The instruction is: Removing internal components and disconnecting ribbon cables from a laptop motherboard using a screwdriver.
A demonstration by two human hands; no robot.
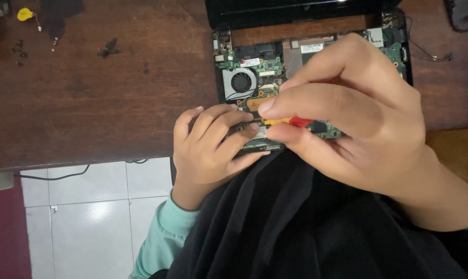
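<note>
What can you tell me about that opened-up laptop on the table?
The opened laptop lies flat at the near edge of a dark wooden table, its cover off and green circuit board bare. A round black fan in a silvery housing sits at its left, with copper-coloured parts and small connectors beside it. A black panel lies along its far edge. The left hand rests on its near edge; the right hand holds a yellow-and-red tool over the board.

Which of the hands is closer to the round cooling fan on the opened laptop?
Left. The left hand has its fingertips just below the cooling fan. The right hand, pinching a yellow and red tool, sits to the fan's right, slightly farther.
</note>
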